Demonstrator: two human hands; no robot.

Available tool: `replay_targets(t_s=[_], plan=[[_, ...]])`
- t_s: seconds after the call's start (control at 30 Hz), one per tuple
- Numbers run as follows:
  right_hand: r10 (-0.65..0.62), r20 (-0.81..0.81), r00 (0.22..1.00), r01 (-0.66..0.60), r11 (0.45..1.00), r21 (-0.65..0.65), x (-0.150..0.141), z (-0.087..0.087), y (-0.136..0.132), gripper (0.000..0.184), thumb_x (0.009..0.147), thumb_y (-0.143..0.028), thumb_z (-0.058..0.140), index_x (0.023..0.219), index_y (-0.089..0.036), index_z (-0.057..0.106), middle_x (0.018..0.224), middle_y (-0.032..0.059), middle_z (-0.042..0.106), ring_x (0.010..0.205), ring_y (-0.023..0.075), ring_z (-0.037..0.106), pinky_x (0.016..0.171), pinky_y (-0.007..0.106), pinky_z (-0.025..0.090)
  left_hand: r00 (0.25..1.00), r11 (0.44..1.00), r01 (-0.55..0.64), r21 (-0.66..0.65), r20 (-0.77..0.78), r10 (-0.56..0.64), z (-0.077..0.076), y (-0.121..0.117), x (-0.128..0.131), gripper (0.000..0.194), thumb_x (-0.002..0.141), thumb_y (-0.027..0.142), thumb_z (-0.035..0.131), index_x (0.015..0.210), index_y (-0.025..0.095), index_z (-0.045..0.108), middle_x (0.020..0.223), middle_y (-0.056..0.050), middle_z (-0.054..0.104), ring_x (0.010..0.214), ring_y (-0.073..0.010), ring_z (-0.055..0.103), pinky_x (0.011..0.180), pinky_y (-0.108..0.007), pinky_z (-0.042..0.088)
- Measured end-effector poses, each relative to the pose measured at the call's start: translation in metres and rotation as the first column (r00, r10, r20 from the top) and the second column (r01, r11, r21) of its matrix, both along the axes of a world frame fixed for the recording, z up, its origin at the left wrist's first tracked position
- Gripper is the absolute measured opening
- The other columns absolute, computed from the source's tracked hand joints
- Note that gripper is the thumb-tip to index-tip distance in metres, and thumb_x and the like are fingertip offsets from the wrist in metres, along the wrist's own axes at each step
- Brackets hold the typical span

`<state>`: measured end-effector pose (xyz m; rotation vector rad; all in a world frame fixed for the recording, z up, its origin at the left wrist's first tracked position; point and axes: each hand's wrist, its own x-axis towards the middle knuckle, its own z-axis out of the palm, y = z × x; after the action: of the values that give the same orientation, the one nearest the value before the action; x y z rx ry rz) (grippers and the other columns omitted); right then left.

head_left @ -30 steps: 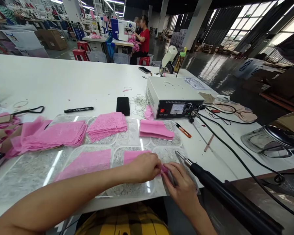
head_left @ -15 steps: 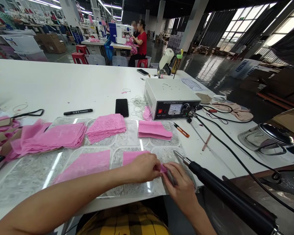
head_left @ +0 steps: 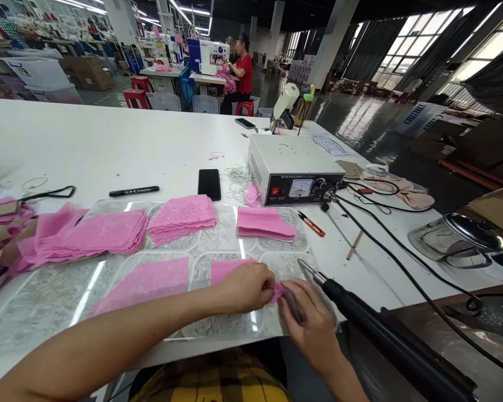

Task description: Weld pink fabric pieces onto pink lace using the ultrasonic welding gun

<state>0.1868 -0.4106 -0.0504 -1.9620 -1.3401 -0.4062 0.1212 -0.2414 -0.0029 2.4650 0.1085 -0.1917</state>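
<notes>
Gripping small pink fabric (head_left: pixel 278 292) in curled fingers (head_left: pixel 268 283) of left hand (head_left: pixel 248 287) and right hand (head_left: pixel 310 314). Best to align edges, tension evenly, steer clear of black-handled tool (head_left: pixel 356 301) at right.

Fabric piece (head_left: pixel 279 292): matt cloth. Probe tip (head_left: pixel 318 277): polished metal; grip (head_left: pixel 369 314): smooth black plastic. Mat (head_left: pixel 42 301): glossy transparent plastic.

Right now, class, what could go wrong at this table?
The right hand appears close to the metal tip of the black tool, so it might brush it. The pink cloth held between the left hand and right could slip or crease. Cables trailing over the table's edge might snag.
</notes>
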Motion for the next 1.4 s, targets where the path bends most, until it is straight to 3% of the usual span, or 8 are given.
replay_targets(t_s=[0.3,0.47,0.57,0.67,0.87,1.0,1.17,1.4], plan=[[0.034,0.057,0.998,-0.035,0.999,0.009,-0.003,0.004,-0.003,0.017,0.083,-0.01,0.057,0.095,-0.021,0.063,0.095,0.0076,0.061,0.089,0.0182,0.062,0.074,0.031,0.055,0.993,0.978,-0.116,-0.172,0.015,0.12,-0.002,0.004,0.0,0.013,0.069,0.006,0.055,0.066,0.015,0.063,0.062,0.001,0.062,0.059,-0.0126,0.053,0.056,-0.022,0.037],[0.007,0.055,0.998,-0.006,1.0,-0.016,-0.003,0.001,-0.003,0.012,0.084,-0.013,0.055,0.088,-0.022,0.062,0.092,0.0062,0.062,0.087,0.018,0.063,0.074,0.031,0.054,0.966,0.91,-0.236,-0.342,0.023,0.259,0.002,0.016,-0.002,0.01,0.071,0.011,0.055,0.063,0.016,0.059,0.061,0.002,0.059,0.058,-0.0125,0.054,0.053,-0.021,0.038],[0.02,0.063,0.998,-0.019,1.0,-0.013,-0.003,-0.001,-0.003,0.011,0.084,-0.013,0.056,0.088,-0.021,0.062,0.091,0.006,0.062,0.086,0.0173,0.062,0.074,0.031,0.054,0.925,0.814,-0.338,-0.472,-0.006,0.38,0.007,0.035,-0.011,0.007,0.073,0.017,0.055,0.068,0.016,0.059,0.061,0.002,0.061,0.058,-0.0132,0.058,0.052,-0.021,0.044],[0.047,0.083,0.995,-0.047,0.999,0.004,-0.002,-0.005,-0.006,0.008,0.085,-0.016,0.057,0.089,-0.021,0.062,0.093,0.0067,0.063,0.087,0.0177,0.063,0.074,0.032,0.054,0.844,0.669,-0.46,-0.584,-0.052,0.534,0.014,0.059,-0.032,0.007,0.077,0.02,0.056,0.071,0.015,0.057,0.06,0.001,0.061,0.057,-0.013,0.062,0.054,-0.022,0.051],[0.14,0.19,0.972,-0.152,0.987,0.051,0.013,-0.017,-0.01,0.013,0.09,-0.028,0.052,0.089,-0.025,0.065,0.092,0.0053,0.067,0.083,0.0197,0.065,0.069,0.035,0.052,0.567,0.37,-0.62,-0.692,-0.07,0.821,0.017,0.097,-0.107,0.015,0.08,0.026,0.062,0.073,0.013,0.057,0.066,-0.002,0.065,0.062,-0.0118,0.066,0.062,-0.024,0.057],[0.176,0.154,0.972,-0.18,0.983,0.015,0.011,-0.005,0.008,0.02,0.091,-0.036,0.053,0.099,-0.024,0.066,0.094,0.0062,0.068,0.081,0.019,0.066,0.068,0.034,0.054,0.402,0.242,-0.647,-0.723,-0.054,0.914,0.003,0.094,-0.153,0.03,0.073,0.04,0.071,0.072,0.014,0.057,0.062,0.001,0.062,0.058,-0.0111,0.064,0.062,-0.024,0.057],[0.298,0.051,0.953,-0.296,0.954,-0.044,-0.012,0.02,0.064,0.018,0.092,-0.033,0.049,0.098,-0.025,0.065,0.089,0.0037,0.068,0.081,0.0177,0.066,0.071,0.032,0.054,0.311,0.193,-0.647,-0.737,-0.024,0.95,-0.016,0.078,-0.186,0.038,0.071,0.05,0.071,0.074,0.015,0.057,0.069,0.0,0.064,0.062,-0.0126,0.065,0.065,-0.025,0.057],[0.309,-0.132,0.942,-0.336,0.877,-0.344,-0.033,0.024,0.148,0.006,0.082,-0.024,0.058,0.084,-0.023,0.064,0.08,0.0019,0.068,0.068,0.0165,0.063,0.054,0.027,0.047,0.32,0.245,-0.639,-0.729,0.038,0.947,-0.03,0.066,-0.2,0.037,0.075,0.052,0.066,0.077,0.016,0.058,0.071,-0.001,0.063,0.068,-0.0151,0.065,0.071,-0.029,0.057]])
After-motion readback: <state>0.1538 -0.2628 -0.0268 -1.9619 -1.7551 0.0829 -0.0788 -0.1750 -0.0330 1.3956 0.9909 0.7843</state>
